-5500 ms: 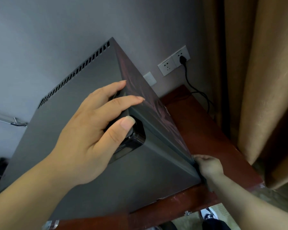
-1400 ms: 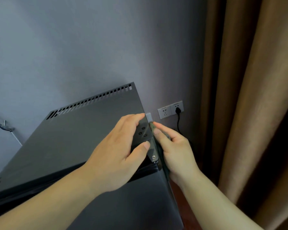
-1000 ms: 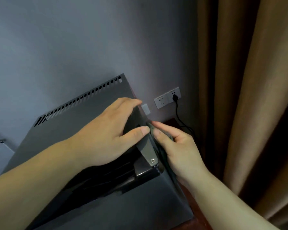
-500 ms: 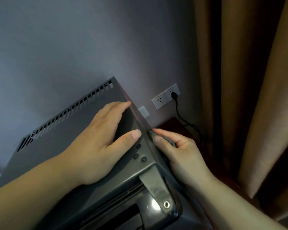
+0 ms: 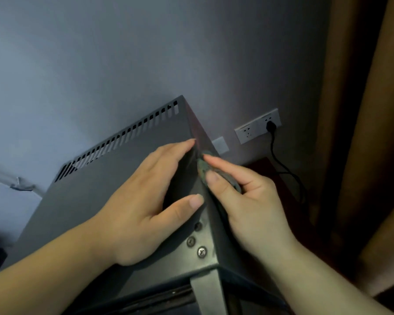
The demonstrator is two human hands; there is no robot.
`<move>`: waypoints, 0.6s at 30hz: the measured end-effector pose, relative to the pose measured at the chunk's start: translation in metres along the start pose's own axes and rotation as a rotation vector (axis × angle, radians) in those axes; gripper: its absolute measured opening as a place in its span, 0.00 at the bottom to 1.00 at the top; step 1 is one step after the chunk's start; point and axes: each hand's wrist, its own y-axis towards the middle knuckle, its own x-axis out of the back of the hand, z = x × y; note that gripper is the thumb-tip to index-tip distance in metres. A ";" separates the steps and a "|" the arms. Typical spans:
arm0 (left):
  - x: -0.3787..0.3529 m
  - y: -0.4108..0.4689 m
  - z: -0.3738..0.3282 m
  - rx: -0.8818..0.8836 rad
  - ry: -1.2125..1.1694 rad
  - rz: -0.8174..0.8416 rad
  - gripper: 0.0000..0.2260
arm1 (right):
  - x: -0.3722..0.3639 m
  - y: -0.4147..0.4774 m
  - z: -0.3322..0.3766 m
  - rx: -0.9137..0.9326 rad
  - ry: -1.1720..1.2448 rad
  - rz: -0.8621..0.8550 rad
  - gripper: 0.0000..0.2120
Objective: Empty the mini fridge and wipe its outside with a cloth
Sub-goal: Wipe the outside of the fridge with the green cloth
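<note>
The dark grey mini fridge (image 5: pixel 96 196) fills the lower left, seen from above, with a row of vent slots along its back edge. My left hand (image 5: pixel 146 201) rests flat on its top near the right edge, fingers straight. My right hand (image 5: pixel 243 201) holds a small grey-green cloth (image 5: pixel 203 169) against the upper part of the fridge's right side, just below the top edge. Most of the cloth is hidden under my fingers. A metal hinge plate (image 5: pixel 200 244) with three screws sits at the front right corner.
A grey wall stands right behind the fridge. A white double socket (image 5: pixel 250 130) with a black plug and cable (image 5: pixel 282 169) is on the wall to the right. A reddish wooden surface (image 5: pixel 262 164) lies beside the fridge. Brown curtains (image 5: pixel 362 133) hang at the right.
Over the last second the view has tilted down onto the fridge top. My right hand with the cloth stays on the upper right side, and my left hand stays on top.
</note>
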 end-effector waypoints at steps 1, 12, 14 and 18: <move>0.001 0.001 -0.001 0.007 0.005 0.006 0.32 | 0.002 -0.002 -0.003 -0.009 -0.007 -0.001 0.13; 0.001 0.002 -0.011 0.086 0.051 0.029 0.25 | 0.020 -0.024 -0.034 -0.099 -0.091 -0.075 0.11; 0.001 0.002 -0.011 0.088 0.048 0.034 0.25 | 0.027 -0.028 -0.047 -0.177 -0.068 -0.110 0.10; 0.001 0.002 -0.007 0.085 0.022 0.046 0.23 | 0.036 -0.025 -0.062 -0.302 -0.046 -0.177 0.09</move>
